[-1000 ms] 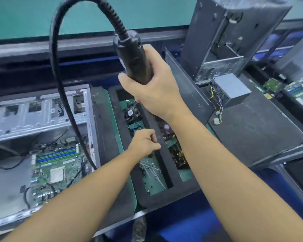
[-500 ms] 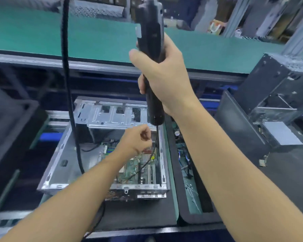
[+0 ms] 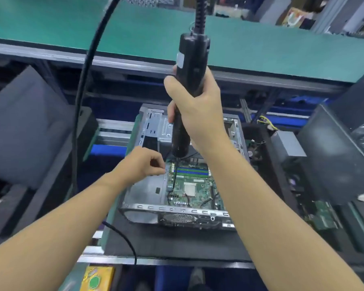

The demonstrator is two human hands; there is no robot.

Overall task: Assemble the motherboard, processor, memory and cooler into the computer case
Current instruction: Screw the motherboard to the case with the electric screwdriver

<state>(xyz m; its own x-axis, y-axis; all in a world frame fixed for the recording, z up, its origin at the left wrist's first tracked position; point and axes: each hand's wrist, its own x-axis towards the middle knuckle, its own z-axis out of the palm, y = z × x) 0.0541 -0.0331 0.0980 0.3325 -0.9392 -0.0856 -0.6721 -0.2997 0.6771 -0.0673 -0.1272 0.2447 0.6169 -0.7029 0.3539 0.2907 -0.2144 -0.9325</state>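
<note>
Motherboard (image 3: 192, 187), green, lies flat inside the open computer case (image 3: 177, 207) at the centre of the frame, with blue memory slots (image 3: 192, 171) along its far edge and the square silver processor socket (image 3: 190, 189) near its middle. The case sits on a black foam pad (image 3: 166, 242). The left hand (image 3: 142, 164) hovers at the board's upper-left corner, fingers curled, with thumb and forefinger tips pressed together; whether anything small is pinched between them cannot be told. Above the case, the right hand (image 3: 198, 110) is wrapped tightly round a black electric screwdriver (image 3: 192, 59), held upright with its lower end over the board's far edge. A thick black cable (image 3: 86, 80) arcs from the top of the frame down the left side. A green conveyor belt (image 3: 135, 28) spans the upper part of the frame. A grey power supply (image 3: 288, 145) lies right of the case, and a yellow packet (image 3: 97, 278) shows at the lower left.
</note>
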